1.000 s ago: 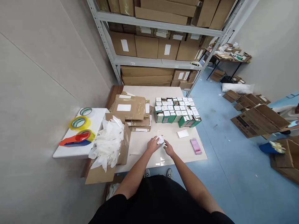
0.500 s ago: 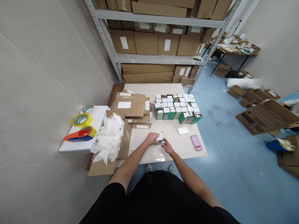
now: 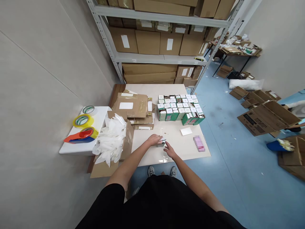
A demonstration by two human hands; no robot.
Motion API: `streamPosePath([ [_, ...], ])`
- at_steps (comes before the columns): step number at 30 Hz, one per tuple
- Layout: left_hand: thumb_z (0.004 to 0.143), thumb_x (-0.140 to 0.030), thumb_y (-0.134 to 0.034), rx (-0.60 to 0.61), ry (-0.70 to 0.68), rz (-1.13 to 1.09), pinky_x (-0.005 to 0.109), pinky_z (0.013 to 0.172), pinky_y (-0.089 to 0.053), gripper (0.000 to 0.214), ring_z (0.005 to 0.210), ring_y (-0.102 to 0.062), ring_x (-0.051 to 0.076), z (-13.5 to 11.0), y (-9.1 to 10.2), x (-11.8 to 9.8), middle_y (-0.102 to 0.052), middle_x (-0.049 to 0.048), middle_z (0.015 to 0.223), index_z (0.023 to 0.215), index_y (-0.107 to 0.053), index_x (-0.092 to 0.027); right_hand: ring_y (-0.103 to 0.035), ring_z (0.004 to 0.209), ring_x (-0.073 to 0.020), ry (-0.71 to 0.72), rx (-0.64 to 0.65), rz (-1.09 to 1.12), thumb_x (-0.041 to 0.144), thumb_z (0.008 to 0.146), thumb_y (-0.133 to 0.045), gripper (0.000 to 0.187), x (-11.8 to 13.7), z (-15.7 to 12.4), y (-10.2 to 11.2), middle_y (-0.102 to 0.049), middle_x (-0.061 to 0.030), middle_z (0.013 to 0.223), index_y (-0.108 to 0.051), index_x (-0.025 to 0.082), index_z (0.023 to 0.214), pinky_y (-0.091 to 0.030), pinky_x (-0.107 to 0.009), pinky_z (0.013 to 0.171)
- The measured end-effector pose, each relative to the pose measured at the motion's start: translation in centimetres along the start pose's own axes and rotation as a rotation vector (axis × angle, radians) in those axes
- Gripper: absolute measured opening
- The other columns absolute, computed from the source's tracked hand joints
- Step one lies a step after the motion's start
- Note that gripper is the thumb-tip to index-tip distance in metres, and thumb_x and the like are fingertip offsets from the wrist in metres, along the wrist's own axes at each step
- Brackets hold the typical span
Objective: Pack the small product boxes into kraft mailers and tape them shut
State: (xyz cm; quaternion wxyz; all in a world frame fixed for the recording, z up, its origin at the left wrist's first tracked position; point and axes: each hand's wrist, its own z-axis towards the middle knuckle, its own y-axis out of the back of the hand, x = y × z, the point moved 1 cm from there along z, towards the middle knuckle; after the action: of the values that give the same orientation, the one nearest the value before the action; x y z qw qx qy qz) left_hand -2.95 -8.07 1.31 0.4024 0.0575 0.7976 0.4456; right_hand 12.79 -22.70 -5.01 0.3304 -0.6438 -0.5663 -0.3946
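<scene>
A small box [image 3: 161, 145] with a pale top and dark sides sits near the front of the table. My left hand [image 3: 154, 140] grips it from the left, fingers over its top. A raised flap seems to show at the top, though the detail is too small to be sure. On the other side, my right hand [image 3: 169, 150] has its fingers apart, the index finger reaching to the box's right edge. Beyond, toward the right, a white card [image 3: 186, 131] lies flat, with a blurred pink item [image 3: 199, 143] beside it. Rows of small white and green boxes [image 3: 181, 108] stand farther back.
Flattened cardboard [image 3: 135, 105] is stacked at the table's left. An open carton of white paper strips [image 3: 111, 136] stands beside tape rolls [image 3: 83, 121] and an orange tape dispenser [image 3: 79, 135]. Behind is a metal shelf [image 3: 162, 58] with cartons. Open cartons [image 3: 264, 117] lie on the floor at right.
My right index finger has come up to the small box's right edge. The box's top looks partly lifted now. At far right, another person's arm has come into view.
</scene>
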Motion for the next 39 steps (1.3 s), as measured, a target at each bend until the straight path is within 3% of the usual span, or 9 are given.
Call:
streamPosePath([
  [3,0.090,-0.035,-0.065,-0.075,0.056,-0.078,0.031,0.091,-0.048,0.027,0.099,-0.072,0.027,0.3,0.4,0.7,-0.077,0.0057,0.092,0.114,-0.075,-0.030,-0.064,0.128,-0.0302,0.003,-0.022,-0.010,0.021,0.069,-0.073,0.077,-0.1,0.1,0.1,-0.055,-0.0077,0.155,-0.059,0.032,0.144,-0.047,-0.051,0.111],
  [8,0.093,-0.031,-0.062,-0.370,0.309,-0.382,0.032,0.093,-0.050,0.054,0.106,-0.071,0.025,0.6,-0.6,2.0,-0.076,0.0092,0.112,0.147,-0.056,-0.023,-0.065,0.127,-0.0296,0.001,-0.032,-0.027,0.022,0.069,-0.072,0.076,-0.4,-0.1,-0.1,-0.052,-0.0093,0.157,-0.060,0.030,0.144,-0.047,-0.050,0.111],
  [13,0.087,-0.038,-0.071,-0.514,0.594,-0.411,0.032,0.090,-0.051,0.043,0.106,-0.070,0.025,0.9,-3.0,1.3,-0.070,0.0104,0.125,0.127,-0.067,-0.024,-0.063,0.130,-0.0293,-0.008,-0.032,-0.064,0.023,0.071,-0.071,0.076,-0.2,-0.2,-0.3,-0.052,-0.0088,0.157,-0.058,0.029,0.146,-0.047,-0.049,0.111],
  [17,0.092,-0.042,-0.064,-0.427,0.475,-0.360,0.030,0.091,-0.050,0.024,0.106,-0.069,0.023,1.1,-4.1,0.4,-0.073,0.0092,0.118,0.101,-0.075,-0.023,-0.064,0.127,-0.0303,0.000,-0.065,-0.073,0.023,0.071,-0.072,0.073,0.2,0.0,-0.4,-0.056,-0.0075,0.153,-0.061,0.030,0.142,-0.048,-0.049,0.110],
  [21,0.080,-0.042,-0.078,-0.342,0.393,-0.503,0.033,0.097,-0.051,0.033,0.109,-0.069,0.024,0.4,-4.5,0.9,-0.076,0.0068,0.117,0.107,-0.075,-0.024,-0.067,0.123,-0.0307,-0.005,-0.091,-0.072,0.023,0.070,-0.072,0.071,0.4,0.3,-0.6,-0.061,-0.0074,0.147,-0.062,0.028,0.140,-0.050,-0.049,0.107],
  [27,0.094,-0.033,-0.056,-0.326,0.282,-0.763,0.035,0.105,-0.051,0.035,0.121,-0.067,0.021,-1.3,-4.4,2.6,-0.073,0.0086,0.131,0.123,-0.072,-0.020,-0.068,0.120,-0.0302,0.023,-0.151,-0.090,0.027,0.071,-0.072,0.065,1.2,1.2,-1.0,-0.066,-0.0085,0.139,-0.063,0.025,0.135,-0.052,-0.046,0.103],
  [31,0.091,-0.033,-0.060,-0.332,0.222,-0.813,0.039,0.117,-0.042,0.042,0.139,-0.056,0.025,-2.0,-4.8,2.7,-0.063,0.0125,0.145,0.129,-0.070,-0.018,-0.071,0.110,-0.0286,0.034,-0.228,-0.218,0.034,0.074,-0.074,0.059,2.3,2.1,-1.7,-0.071,-0.0090,0.125,-0.063,0.024,0.131,-0.052,-0.042,0.099],
  [36,0.069,-0.029,-0.083,-0.234,0.170,-0.718,0.043,0.121,-0.038,0.084,0.150,-0.042,0.033,-2.3,-5.2,2.3,-0.043,0.0152,0.163,0.148,-0.056,-0.021,-0.069,0.108,-0.0298,0.070,-0.399,-0.521,0.038,0.081,-0.072,0.036,4.1,2.7,-3.2,-0.074,-0.0116,0.114,-0.065,0.023,0.113,-0.049,-0.038,0.093],
  [39,0.061,-0.030,-0.090,-0.149,0.126,-0.655,0.046,0.113,-0.045,0.110,0.136,-0.056,0.035,-2.9,-5.2,1.9,-0.055,0.0172,0.152,0.158,-0.040,-0.021,-0.070,0.103,-0.0277,0.035,-0.416,-0.632,0.035,0.090,-0.060,0.023,4.6,2.7,-3.5,-0.074,-0.0132,0.113,-0.062,0.022,0.109,-0.049,-0.035,0.087],
])
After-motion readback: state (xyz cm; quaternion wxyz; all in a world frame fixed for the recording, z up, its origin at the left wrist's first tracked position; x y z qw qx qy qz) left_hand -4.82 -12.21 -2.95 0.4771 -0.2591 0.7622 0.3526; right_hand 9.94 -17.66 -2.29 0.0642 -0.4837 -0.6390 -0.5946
